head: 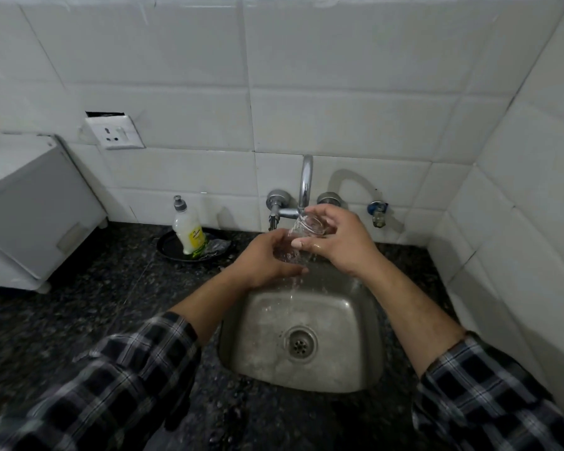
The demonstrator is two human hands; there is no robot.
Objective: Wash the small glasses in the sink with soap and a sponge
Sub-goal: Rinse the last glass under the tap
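The main risk we see is a slip. The glass [310, 227] is wet, and our right hand [339, 242] pinches it only by fingertips and thumb round its rim end. If soap is left on it, or the water [292, 288] pushes hard, it could slide out and drop onto the steel sink [355, 353] directly below at six o'clock, where it would likely chip or break. A second risk is a knock: the glass sits just under the spout of the tap [305, 183], so lifting it toward twelve o'clock could strike the metal. Splash onto the desk [111, 288] is a lesser worry, because the glass is tilted and throws the stream sideways.

The glass lies tilted between both hands, over the far edge of the sink. From the right hand it sits at nine o'clock, held in those fingers. From our left hand [264, 260] it sits at about one o'clock, and that hand's fingers curve beneath its lower end in the running water. We cannot tell whether they grip the glass or only cup under it. The soap bottle [189, 234] stands at nine o'clock from the tap, well apart from both hands.
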